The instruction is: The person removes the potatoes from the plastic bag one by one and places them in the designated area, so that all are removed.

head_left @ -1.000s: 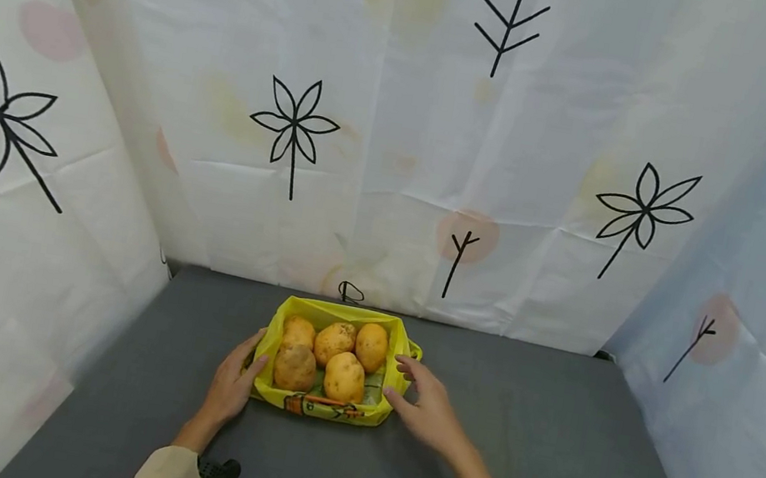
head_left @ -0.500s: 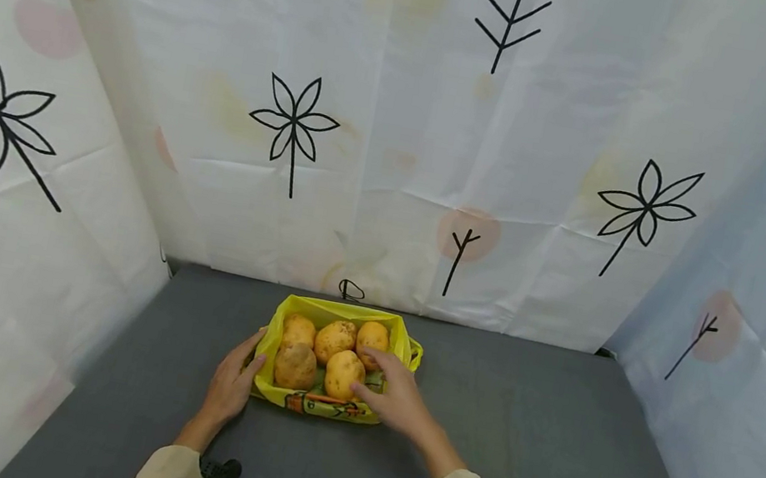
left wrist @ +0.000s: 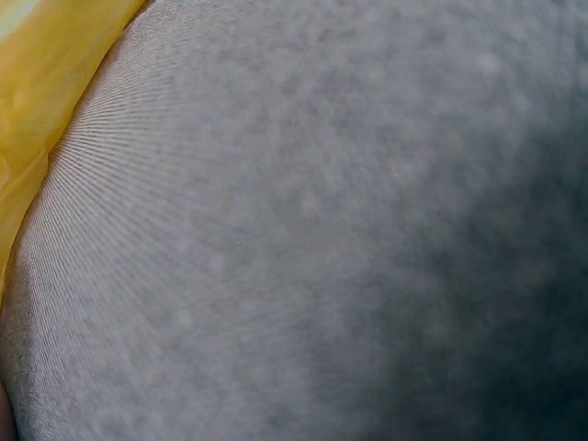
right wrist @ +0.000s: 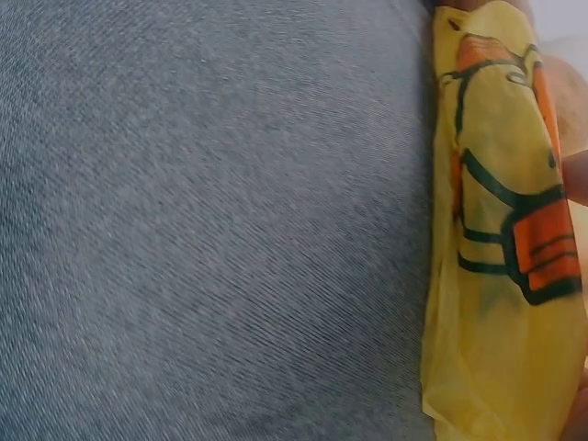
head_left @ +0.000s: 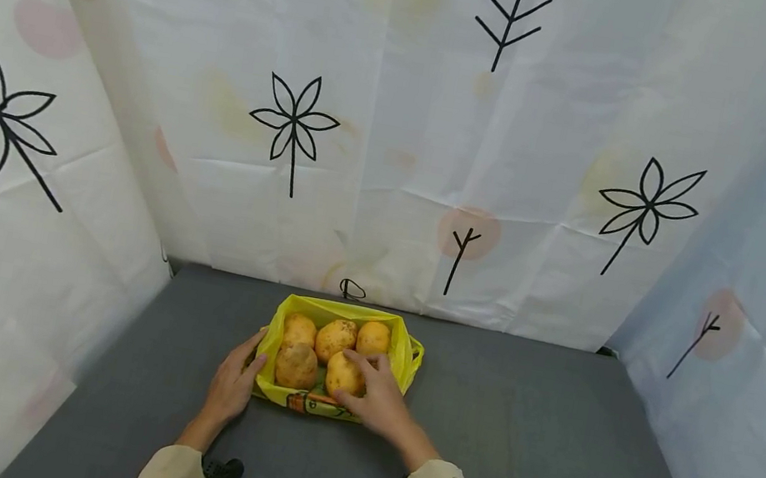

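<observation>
A yellow plastic bag [head_left: 403, 347] stands wide at the top on the dark table, several potatoes inside it. My left hand [head_left: 229, 385] holds the bag's left side, thumb at the rim and fingers along the outer wall. Over the bag's front right, my right hand [head_left: 382, 398] grips a potato [head_left: 342, 373] between thumb and fingers. The other potatoes, such as the back middle one [head_left: 336, 339] and the front left one [head_left: 297, 365], lie beside it. In the right wrist view, the bag's printed front [right wrist: 505, 211] shows at the right edge; part of the hand is cut off.
The dark grey table [head_left: 524, 440] spreads around the bag. White printed cloth [head_left: 398, 148] hangs at the back and on both sides. A yellow bag handle [head_left: 416, 352] sticks out at the right. The left wrist view shows mostly table cloth.
My right hand has moved left from the bag's right rim, over the inside, onto the front right potato. My left hand has stayed at the bag's left side.
</observation>
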A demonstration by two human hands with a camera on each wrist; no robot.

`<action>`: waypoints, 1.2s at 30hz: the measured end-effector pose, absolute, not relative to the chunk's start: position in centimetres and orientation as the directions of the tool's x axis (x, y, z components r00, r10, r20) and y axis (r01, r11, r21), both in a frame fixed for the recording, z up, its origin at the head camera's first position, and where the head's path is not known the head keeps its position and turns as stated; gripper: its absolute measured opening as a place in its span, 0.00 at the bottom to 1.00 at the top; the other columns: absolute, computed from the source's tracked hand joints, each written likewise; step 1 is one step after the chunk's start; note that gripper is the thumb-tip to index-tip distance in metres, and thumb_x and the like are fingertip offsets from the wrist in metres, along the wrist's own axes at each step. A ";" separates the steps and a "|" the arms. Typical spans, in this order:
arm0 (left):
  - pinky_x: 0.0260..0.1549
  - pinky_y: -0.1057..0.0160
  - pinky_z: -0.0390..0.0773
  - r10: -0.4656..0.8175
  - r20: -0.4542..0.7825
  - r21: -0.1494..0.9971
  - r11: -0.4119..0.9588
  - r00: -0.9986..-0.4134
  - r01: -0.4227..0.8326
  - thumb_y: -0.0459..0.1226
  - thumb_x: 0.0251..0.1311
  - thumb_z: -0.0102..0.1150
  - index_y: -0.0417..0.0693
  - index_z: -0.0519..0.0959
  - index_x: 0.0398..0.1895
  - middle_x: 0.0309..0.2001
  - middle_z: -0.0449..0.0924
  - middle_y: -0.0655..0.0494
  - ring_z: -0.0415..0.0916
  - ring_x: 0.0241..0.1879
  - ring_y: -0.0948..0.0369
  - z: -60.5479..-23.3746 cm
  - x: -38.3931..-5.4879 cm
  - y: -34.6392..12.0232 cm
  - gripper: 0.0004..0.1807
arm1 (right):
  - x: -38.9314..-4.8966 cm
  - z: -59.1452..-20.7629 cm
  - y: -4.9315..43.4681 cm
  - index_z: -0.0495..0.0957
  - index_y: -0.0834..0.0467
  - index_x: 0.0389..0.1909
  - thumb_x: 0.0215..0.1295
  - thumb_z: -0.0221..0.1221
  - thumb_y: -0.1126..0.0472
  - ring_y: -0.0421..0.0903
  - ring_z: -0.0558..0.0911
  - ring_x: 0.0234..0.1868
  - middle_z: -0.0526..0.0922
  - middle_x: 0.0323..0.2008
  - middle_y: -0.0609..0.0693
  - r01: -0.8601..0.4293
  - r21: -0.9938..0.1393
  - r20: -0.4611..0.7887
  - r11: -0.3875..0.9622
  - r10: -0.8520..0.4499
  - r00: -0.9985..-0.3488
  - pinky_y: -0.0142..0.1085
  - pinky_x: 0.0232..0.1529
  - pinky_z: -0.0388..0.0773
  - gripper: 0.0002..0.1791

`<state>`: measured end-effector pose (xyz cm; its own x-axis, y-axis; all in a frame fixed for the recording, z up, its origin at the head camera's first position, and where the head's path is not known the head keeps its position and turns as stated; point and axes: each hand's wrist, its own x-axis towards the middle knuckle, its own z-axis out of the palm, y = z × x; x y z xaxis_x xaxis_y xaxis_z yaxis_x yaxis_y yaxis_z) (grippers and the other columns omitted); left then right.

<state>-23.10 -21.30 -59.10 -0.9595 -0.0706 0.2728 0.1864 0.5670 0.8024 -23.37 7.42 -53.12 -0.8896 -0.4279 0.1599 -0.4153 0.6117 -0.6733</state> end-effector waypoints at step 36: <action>0.63 0.33 0.60 -0.095 0.239 0.796 0.590 -0.966 0.138 0.46 0.79 0.45 0.51 0.64 0.78 0.72 0.66 0.41 0.63 0.69 0.39 -59.2 -23.0 -21.2 0.28 | -25.0 -49.2 14.9 0.66 0.56 0.75 0.64 0.70 0.59 0.68 0.78 0.57 0.63 0.59 0.65 -0.196 -0.917 0.169 0.349 -0.105 -0.980 0.49 0.44 0.84 0.39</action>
